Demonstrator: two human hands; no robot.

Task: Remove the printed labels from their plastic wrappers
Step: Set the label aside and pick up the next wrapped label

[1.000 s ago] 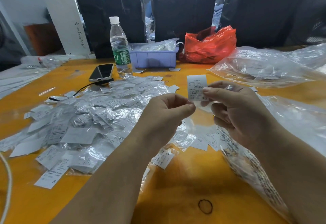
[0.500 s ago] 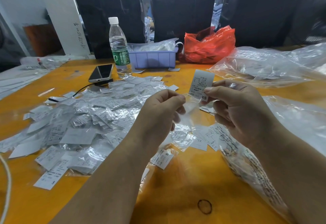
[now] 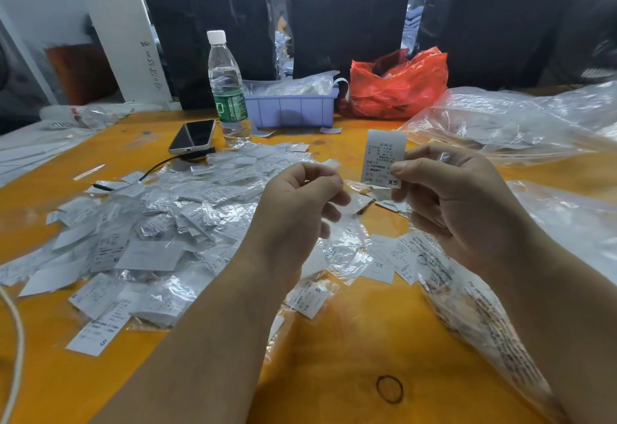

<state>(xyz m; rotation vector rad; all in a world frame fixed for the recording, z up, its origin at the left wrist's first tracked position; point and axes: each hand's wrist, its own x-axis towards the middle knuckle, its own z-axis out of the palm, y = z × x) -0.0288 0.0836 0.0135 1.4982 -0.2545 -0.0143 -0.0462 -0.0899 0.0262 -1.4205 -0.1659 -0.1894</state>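
Forearms reach in from the near edge over the orange worktop, where a small dark ring lies just ahead of the elbows. Further on, the left hand is curled with thumb and forefinger pinched on a clear, emptied-looking plastic wrapper, which hangs limp below and to the right of that grip. Beside it, slightly higher, the right hand pinches the lower right corner of a printed label marked XS; the label stands upright, its long axis near vertical, and looks fully clear of the film, though the wrapper's glassy top edge is hard to trace. So the label lies up and to the right of the wrapper, the two apart, each held by its own hand, and the right hand is the one that carries the task's piece. My reading is that this label is freed, and what follows turns on the hands parting sideways: wrapper toward the heap of wrapped labels and film on the left, label to wherever the bare ones go. Loose labels marked XL and S lie under the hands. Beyond sit a phone, a water bottle, a lilac tray, a red bag and large clear bags.
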